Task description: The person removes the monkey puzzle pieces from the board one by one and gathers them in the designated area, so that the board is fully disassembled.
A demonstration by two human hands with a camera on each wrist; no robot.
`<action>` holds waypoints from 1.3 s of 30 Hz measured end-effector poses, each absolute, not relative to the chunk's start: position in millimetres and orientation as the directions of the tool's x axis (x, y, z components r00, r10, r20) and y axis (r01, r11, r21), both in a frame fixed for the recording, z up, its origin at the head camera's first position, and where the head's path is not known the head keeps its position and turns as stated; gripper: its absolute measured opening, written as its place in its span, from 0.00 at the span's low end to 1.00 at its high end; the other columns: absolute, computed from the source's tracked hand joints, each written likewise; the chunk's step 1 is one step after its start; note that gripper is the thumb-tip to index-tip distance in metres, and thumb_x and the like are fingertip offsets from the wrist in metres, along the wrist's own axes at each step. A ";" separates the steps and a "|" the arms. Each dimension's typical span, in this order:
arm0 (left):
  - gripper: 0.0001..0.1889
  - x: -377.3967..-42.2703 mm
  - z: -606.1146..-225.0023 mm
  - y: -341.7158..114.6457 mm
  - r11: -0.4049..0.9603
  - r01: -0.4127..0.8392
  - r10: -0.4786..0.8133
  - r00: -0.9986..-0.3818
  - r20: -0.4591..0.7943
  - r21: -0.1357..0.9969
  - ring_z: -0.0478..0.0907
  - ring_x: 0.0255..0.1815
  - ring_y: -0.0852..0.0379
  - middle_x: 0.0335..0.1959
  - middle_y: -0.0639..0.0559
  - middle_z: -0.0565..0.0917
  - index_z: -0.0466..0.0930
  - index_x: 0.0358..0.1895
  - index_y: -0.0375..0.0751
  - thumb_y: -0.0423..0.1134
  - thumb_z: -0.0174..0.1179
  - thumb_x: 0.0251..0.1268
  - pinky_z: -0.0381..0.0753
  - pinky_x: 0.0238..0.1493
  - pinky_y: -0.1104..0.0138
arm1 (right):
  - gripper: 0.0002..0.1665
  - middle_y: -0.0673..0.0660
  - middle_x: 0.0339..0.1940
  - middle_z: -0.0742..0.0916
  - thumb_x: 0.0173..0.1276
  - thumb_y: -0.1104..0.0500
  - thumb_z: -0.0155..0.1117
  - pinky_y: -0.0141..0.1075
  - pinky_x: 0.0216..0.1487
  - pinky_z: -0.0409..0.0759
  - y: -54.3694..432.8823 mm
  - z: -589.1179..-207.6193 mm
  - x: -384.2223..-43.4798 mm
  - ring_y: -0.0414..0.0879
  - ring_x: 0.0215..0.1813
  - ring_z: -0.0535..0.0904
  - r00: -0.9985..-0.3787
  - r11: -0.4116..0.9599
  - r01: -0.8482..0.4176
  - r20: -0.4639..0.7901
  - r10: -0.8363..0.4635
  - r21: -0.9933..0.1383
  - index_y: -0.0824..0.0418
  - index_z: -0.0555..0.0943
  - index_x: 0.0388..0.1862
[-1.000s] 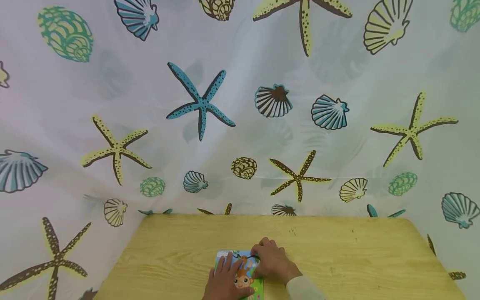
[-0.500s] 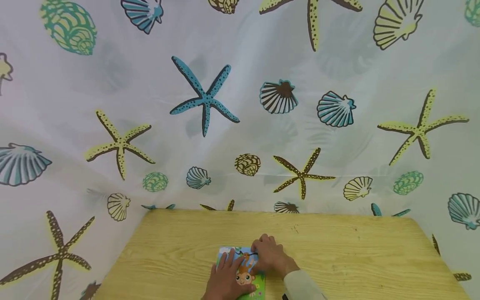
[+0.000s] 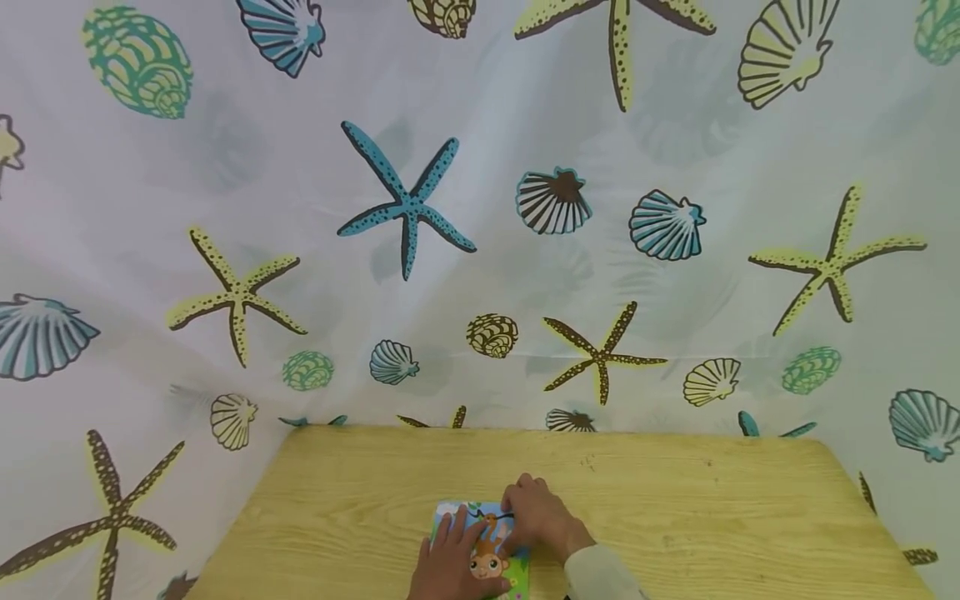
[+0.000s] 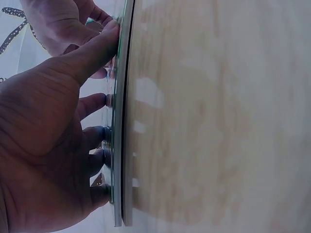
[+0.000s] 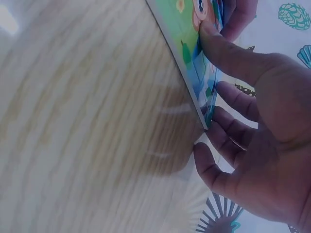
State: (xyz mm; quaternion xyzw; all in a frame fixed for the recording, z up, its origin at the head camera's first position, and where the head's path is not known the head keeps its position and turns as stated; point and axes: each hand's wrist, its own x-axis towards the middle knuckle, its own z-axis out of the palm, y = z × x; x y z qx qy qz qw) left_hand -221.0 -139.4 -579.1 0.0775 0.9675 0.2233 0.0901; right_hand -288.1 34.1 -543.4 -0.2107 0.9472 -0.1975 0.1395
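Here on the yellow wood-grain table (image 3: 360, 492): a thin, rectangular monkey-print board (image 3: 486, 560), lying flat.
Left hand (image 3: 450, 567): fingers spread, tips and thumb resting on the printed face, gripping nothing.
Right hand (image 3: 542, 517): thumb on the print, fingers bent at the far right corner; whether they pinch anything is hard to tell.
Behind: white shell-and-starfish fabric (image 3: 480, 283), hanging.

Thin board (image 4: 117, 206): seen edge-on, flat on the desk (image 4: 214, 111)
Desk: pale, streaked wood
Left hand (image 4: 41, 128): thumb and fingers (image 4: 92, 106) apart, tips touching the board's face
Right hand (image 4: 60, 22): partly hidden behind the left thumb
Cloth (image 4: 12, 56): white, dark spotted print at upper left
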 end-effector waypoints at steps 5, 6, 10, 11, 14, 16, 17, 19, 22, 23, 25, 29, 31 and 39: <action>0.49 -219.4 -575.8 -141.4 0.887 0.097 0.181 -0.972 -0.147 0.451 0.52 0.76 0.31 0.76 0.36 0.57 0.66 0.70 0.48 0.72 0.64 0.46 0.53 0.64 0.27 | 0.29 0.48 0.42 0.74 0.44 0.45 0.82 0.45 0.44 0.77 31.0 -542.1 -287.5 0.45 0.44 0.67 -0.869 0.837 -0.358 -0.182 -0.461 -0.413 0.53 0.80 0.42; 0.49 -219.2 -575.4 -141.4 0.886 0.098 0.183 -0.972 -0.147 0.454 0.52 0.76 0.31 0.76 0.36 0.57 0.66 0.70 0.47 0.72 0.64 0.46 0.53 0.64 0.27 | 0.29 0.48 0.42 0.74 0.44 0.45 0.82 0.45 0.44 0.77 30.2 -540.8 -287.8 0.45 0.44 0.66 -0.867 0.840 -0.354 -0.192 -0.460 -0.411 0.53 0.80 0.42; 0.49 -218.2 -576.4 -140.6 0.877 0.100 0.193 -0.969 -0.152 0.471 0.52 0.75 0.30 0.76 0.35 0.57 0.66 0.70 0.47 0.72 0.64 0.46 0.53 0.64 0.26 | 0.26 0.50 0.41 0.74 0.47 0.45 0.81 0.47 0.46 0.76 27.8 -536.8 -289.7 0.46 0.45 0.66 -0.857 0.862 -0.338 -0.257 -0.448 -0.377 0.54 0.81 0.41; 0.49 -217.8 -577.6 -140.0 0.875 0.103 0.196 -0.969 -0.152 0.473 0.52 0.75 0.30 0.76 0.35 0.57 0.66 0.70 0.47 0.72 0.64 0.46 0.53 0.63 0.26 | 0.25 0.50 0.41 0.75 0.47 0.45 0.81 0.47 0.46 0.76 27.8 -536.7 -290.0 0.47 0.45 0.66 -0.854 0.867 -0.335 -0.270 -0.445 -0.370 0.54 0.82 0.41; 0.50 -216.6 -581.2 -139.3 0.881 0.117 0.200 -0.970 -0.137 0.458 0.52 0.75 0.30 0.76 0.35 0.57 0.65 0.71 0.47 0.73 0.63 0.47 0.54 0.63 0.27 | 0.24 0.49 0.41 0.74 0.48 0.46 0.80 0.46 0.47 0.76 28.0 -538.1 -290.2 0.46 0.45 0.66 -0.847 0.866 -0.336 -0.285 -0.450 -0.370 0.54 0.83 0.41; 0.50 -216.2 -581.9 -139.6 0.887 0.131 0.204 -0.971 -0.121 0.443 0.53 0.75 0.30 0.76 0.35 0.57 0.66 0.70 0.46 0.73 0.62 0.47 0.55 0.63 0.27 | 0.26 0.49 0.41 0.74 0.47 0.46 0.81 0.45 0.48 0.76 29.0 -538.7 -289.4 0.46 0.45 0.66 -0.846 0.853 -0.350 -0.260 -0.465 -0.387 0.54 0.82 0.43; 0.50 -216.0 -581.5 -139.9 0.890 0.137 0.205 -0.972 -0.114 0.434 0.53 0.75 0.30 0.76 0.35 0.57 0.66 0.70 0.46 0.73 0.62 0.47 0.56 0.63 0.27 | 0.28 0.49 0.42 0.74 0.47 0.46 0.81 0.43 0.49 0.76 29.9 -539.0 -288.7 0.46 0.45 0.67 -0.849 0.845 -0.361 -0.236 -0.473 -0.395 0.54 0.81 0.44; 0.50 -216.1 -581.1 -140.5 0.893 0.139 0.205 -0.973 -0.110 0.428 0.52 0.75 0.30 0.76 0.35 0.56 0.66 0.70 0.47 0.74 0.61 0.47 0.56 0.63 0.27 | 0.29 0.49 0.43 0.75 0.46 0.46 0.81 0.41 0.49 0.77 32.2 -540.0 -287.2 0.46 0.45 0.68 -0.847 0.823 -0.394 -0.185 -0.498 -0.410 0.54 0.81 0.45; 0.49 -215.3 -577.8 -140.4 0.890 0.133 0.203 -0.972 -0.119 0.435 0.51 0.76 0.30 0.77 0.35 0.56 0.66 0.70 0.47 0.73 0.61 0.48 0.54 0.63 0.26 | 0.29 0.49 0.44 0.76 0.46 0.45 0.81 0.40 0.48 0.79 34.9 -541.7 -284.9 0.46 0.46 0.70 -0.846 0.804 -0.430 -0.127 -0.518 -0.410 0.53 0.81 0.46; 0.49 -214.9 -576.6 -140.0 0.890 0.130 0.203 -0.971 -0.123 0.437 0.51 0.76 0.31 0.77 0.36 0.55 0.66 0.71 0.47 0.73 0.61 0.48 0.53 0.63 0.26 | 0.29 0.50 0.45 0.76 0.46 0.45 0.81 0.40 0.48 0.79 35.4 -542.3 -284.2 0.47 0.46 0.70 -0.845 0.801 -0.438 -0.117 -0.522 -0.407 0.52 0.82 0.46; 0.48 -214.0 -574.3 -139.7 0.887 0.125 0.202 -0.971 -0.131 0.444 0.50 0.76 0.31 0.77 0.36 0.55 0.65 0.71 0.47 0.72 0.61 0.49 0.53 0.64 0.26 | 0.29 0.50 0.46 0.76 0.47 0.45 0.81 0.40 0.48 0.80 35.0 -542.9 -283.0 0.47 0.47 0.71 -0.845 0.802 -0.444 -0.111 -0.523 -0.398 0.52 0.83 0.47; 0.49 -213.4 -572.2 -139.9 0.884 0.113 0.197 -0.970 -0.143 0.453 0.49 0.77 0.31 0.77 0.36 0.54 0.65 0.71 0.47 0.72 0.62 0.49 0.51 0.65 0.26 | 0.30 0.51 0.47 0.77 0.47 0.45 0.81 0.41 0.49 0.80 32.2 -542.7 -282.6 0.48 0.48 0.71 -0.845 0.808 -0.443 -0.121 -0.521 -0.390 0.54 0.83 0.48; 0.49 -213.7 -572.2 -139.6 0.884 0.103 0.191 -0.970 -0.150 0.456 0.49 0.77 0.31 0.78 0.37 0.53 0.64 0.72 0.48 0.73 0.62 0.48 0.50 0.65 0.27 | 0.30 0.51 0.47 0.76 0.48 0.45 0.80 0.42 0.49 0.80 31.2 -541.8 -284.0 0.48 0.49 0.71 -0.843 0.810 -0.431 -0.141 -0.518 -0.398 0.54 0.82 0.49; 0.48 -212.7 -565.8 -140.8 0.858 0.083 0.195 -0.966 -0.171 0.506 0.47 0.77 0.31 0.78 0.37 0.52 0.65 0.71 0.48 0.70 0.64 0.49 0.46 0.65 0.26 | 0.21 0.50 0.44 0.75 0.48 0.48 0.80 0.50 0.48 0.79 20.5 -538.0 -294.3 0.48 0.47 0.68 -0.824 0.845 -0.387 -0.272 -0.497 -0.370 0.51 0.83 0.39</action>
